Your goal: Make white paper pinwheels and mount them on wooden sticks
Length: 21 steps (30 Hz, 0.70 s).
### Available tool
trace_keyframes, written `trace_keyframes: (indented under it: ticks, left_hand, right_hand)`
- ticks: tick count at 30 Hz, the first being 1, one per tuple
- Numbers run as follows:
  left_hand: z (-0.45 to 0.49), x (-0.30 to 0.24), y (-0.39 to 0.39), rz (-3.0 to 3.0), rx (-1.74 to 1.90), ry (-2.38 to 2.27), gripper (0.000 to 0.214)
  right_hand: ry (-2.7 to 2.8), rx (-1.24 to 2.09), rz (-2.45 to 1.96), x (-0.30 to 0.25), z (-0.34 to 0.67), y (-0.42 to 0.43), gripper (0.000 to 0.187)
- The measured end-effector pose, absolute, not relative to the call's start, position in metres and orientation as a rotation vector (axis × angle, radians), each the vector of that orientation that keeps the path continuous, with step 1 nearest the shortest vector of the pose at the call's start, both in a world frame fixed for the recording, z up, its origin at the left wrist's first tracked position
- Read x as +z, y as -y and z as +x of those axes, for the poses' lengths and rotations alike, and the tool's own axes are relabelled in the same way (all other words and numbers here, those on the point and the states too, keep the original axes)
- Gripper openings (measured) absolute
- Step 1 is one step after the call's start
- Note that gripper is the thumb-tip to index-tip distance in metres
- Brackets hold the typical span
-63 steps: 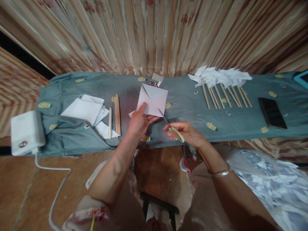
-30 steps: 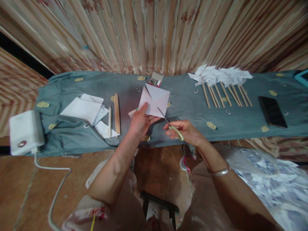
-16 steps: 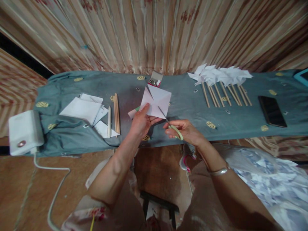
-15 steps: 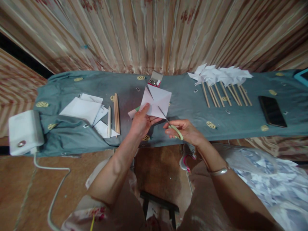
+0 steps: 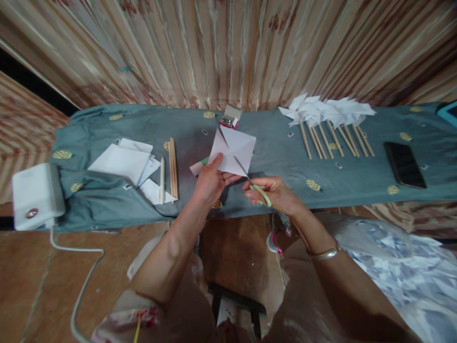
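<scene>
My left hand [image 5: 211, 178] grips a square sheet of white paper [image 5: 237, 143] near its lower left corner, thumb on top and fingers beneath. A slit runs in from the paper's upper left corner. Scissors [image 5: 262, 194] with pale green handles are in my right hand [image 5: 273, 193], their blades over the paper's lower right part and pointing at its middle. Just behind the paper stands a small open box [image 5: 230, 116] of metal pins. Partly hidden under my left hand lies a pink and green item [image 5: 199, 166] that I cannot make out.
White paper sheets [image 5: 121, 159], a white pen-like stick [image 5: 162, 178] and wooden sticks [image 5: 173, 166] lie left on the grey-green cloth [image 5: 271, 157]. Paper pinwheels [image 5: 328, 112] on sticks and a black phone [image 5: 404, 164] lie right. A white device [image 5: 38, 195] sits far left; a bag of paper pieces [image 5: 410, 271] is lower right.
The right edge of the paper has spread very slightly to the right beside the scissor blades. Both hands keep almost the same place.
</scene>
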<state>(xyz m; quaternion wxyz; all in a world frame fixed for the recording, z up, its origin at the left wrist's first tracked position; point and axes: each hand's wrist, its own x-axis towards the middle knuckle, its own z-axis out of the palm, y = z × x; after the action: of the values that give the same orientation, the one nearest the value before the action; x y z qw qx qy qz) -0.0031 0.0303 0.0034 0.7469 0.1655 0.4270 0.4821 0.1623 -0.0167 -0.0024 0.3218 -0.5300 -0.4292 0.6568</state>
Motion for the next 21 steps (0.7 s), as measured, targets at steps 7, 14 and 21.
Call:
trace_keyframes:
  ticks: [7, 14, 21]
  left_hand:
    - [-0.0035, 0.0028, -0.0302, 0.352, 1.049, -0.934, 0.023]
    - [-0.0039, 0.0029, -0.0302, 0.351, 1.046, -0.935, 0.026]
    - [-0.0043, 0.0026, -0.0308, 0.341, 1.053, -0.925, 0.025]
  right_hand:
    - [1.113, 1.724, -1.391, -0.0024, 0.1613, 0.0160, 0.045]
    - [1.156, 1.708, -1.386, -0.0058, 0.1623, 0.0159, 0.045]
    - [1.154, 1.708, -1.383, -0.0047, 0.1609, 0.0155, 0.046]
